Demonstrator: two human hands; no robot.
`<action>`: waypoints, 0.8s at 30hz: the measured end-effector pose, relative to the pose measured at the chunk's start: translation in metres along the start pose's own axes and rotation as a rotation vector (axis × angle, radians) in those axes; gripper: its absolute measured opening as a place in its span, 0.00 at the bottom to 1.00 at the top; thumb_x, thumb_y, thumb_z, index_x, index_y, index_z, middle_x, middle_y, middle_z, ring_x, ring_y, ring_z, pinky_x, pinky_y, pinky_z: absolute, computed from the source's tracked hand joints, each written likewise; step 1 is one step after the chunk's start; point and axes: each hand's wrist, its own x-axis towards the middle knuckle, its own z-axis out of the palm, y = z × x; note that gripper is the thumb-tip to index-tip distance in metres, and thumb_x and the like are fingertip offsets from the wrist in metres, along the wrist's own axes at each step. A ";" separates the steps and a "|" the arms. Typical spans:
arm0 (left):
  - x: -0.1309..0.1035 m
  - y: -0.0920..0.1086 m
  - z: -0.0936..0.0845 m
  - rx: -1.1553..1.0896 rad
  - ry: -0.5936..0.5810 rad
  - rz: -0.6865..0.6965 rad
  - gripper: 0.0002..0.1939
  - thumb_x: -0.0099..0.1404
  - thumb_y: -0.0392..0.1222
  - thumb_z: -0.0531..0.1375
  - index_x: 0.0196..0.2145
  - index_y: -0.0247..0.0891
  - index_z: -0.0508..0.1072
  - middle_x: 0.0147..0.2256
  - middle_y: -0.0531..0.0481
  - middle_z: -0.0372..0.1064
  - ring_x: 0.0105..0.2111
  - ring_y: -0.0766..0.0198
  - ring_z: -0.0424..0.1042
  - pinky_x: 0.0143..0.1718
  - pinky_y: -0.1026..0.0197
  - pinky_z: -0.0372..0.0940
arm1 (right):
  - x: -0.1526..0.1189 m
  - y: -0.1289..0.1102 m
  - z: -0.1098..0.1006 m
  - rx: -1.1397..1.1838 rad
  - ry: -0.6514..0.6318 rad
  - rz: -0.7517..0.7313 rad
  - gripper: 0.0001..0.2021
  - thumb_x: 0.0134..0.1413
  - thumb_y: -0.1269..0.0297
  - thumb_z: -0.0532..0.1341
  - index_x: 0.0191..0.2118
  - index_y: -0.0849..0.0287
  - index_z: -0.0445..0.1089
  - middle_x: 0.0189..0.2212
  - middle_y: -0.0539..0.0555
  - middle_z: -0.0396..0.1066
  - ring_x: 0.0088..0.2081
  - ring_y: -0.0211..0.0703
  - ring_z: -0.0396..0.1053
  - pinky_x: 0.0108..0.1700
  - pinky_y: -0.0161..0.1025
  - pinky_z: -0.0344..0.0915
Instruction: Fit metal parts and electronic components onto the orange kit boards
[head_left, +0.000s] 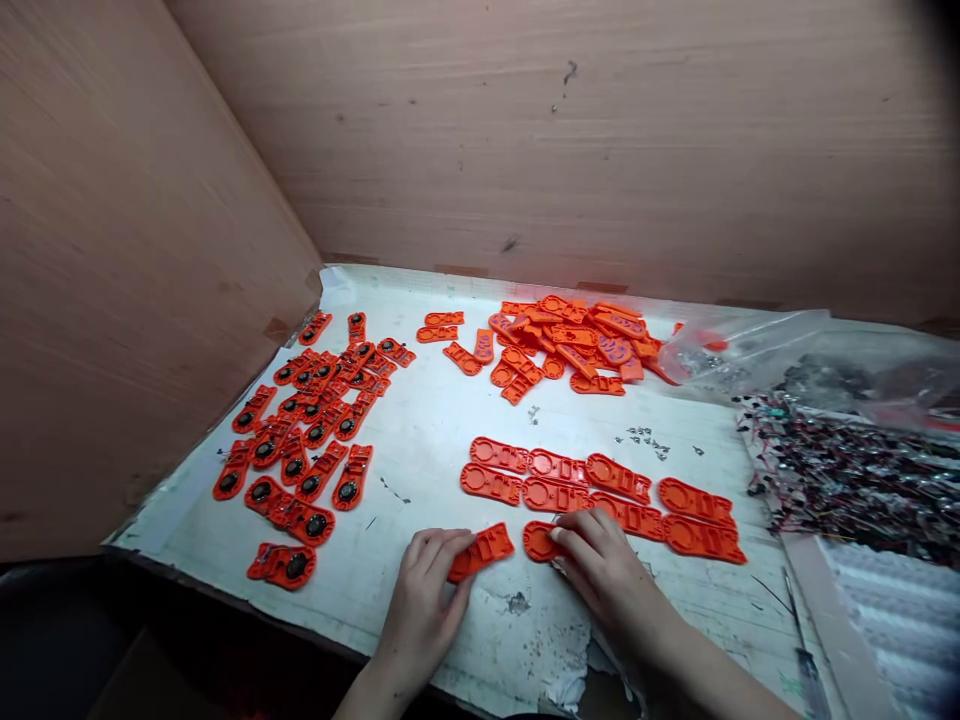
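Near the front of the table, my left hand (429, 588) is closed on one end of an orange plastic casing half (491, 546), whose far end points up and to the right. My right hand (611, 568) pinches a second orange casing half (539, 541); its rounded end shows on the left, and my fingers cover the rest. Just beyond my right hand lie two rows of similar casing halves (556, 494), hollow side up. Small metal pieces, perhaps screws, (641, 436) are scattered behind these rows.
At the left are many orange casings with round black parts (315, 430). A pile of casings (577, 340), some with purple markings, lies at the back. On the right are clear plastic bags (739, 345), wired components (855, 480) and a screwdriver (806, 665). Wooden panels (562, 150) enclose the back and left.
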 end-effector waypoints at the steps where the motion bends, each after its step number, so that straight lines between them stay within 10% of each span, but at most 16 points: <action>1: 0.001 -0.002 -0.003 -0.009 -0.034 0.029 0.19 0.64 0.33 0.53 0.53 0.45 0.62 0.46 0.44 0.68 0.46 0.54 0.65 0.46 0.48 0.66 | 0.000 0.000 0.002 -0.005 0.007 0.003 0.08 0.61 0.70 0.52 0.43 0.58 0.65 0.40 0.59 0.67 0.39 0.46 0.64 0.38 0.44 0.67; 7: 0.048 -0.002 -0.022 0.157 0.044 0.159 0.25 0.64 0.36 0.55 0.58 0.41 0.58 0.58 0.38 0.55 0.56 0.49 0.56 0.53 0.44 0.59 | 0.022 0.017 -0.012 -0.100 0.138 -0.028 0.08 0.59 0.67 0.54 0.44 0.58 0.65 0.43 0.61 0.65 0.43 0.50 0.63 0.41 0.48 0.65; 16: 0.238 0.011 0.015 0.394 -0.057 -0.094 0.24 0.54 0.52 0.65 0.41 0.30 0.69 0.42 0.35 0.68 0.43 0.47 0.69 0.43 0.51 0.64 | 0.197 0.088 -0.021 -0.212 -0.029 0.260 0.10 0.56 0.64 0.56 0.41 0.64 0.65 0.42 0.64 0.66 0.46 0.53 0.60 0.48 0.46 0.59; 24: 0.253 0.016 0.008 0.416 -0.112 -0.146 0.15 0.54 0.41 0.64 0.39 0.33 0.71 0.42 0.39 0.69 0.43 0.49 0.70 0.41 0.55 0.64 | 0.211 0.086 -0.031 -0.178 0.028 0.291 0.15 0.54 0.69 0.56 0.48 0.65 0.62 0.46 0.64 0.67 0.47 0.53 0.62 0.49 0.46 0.59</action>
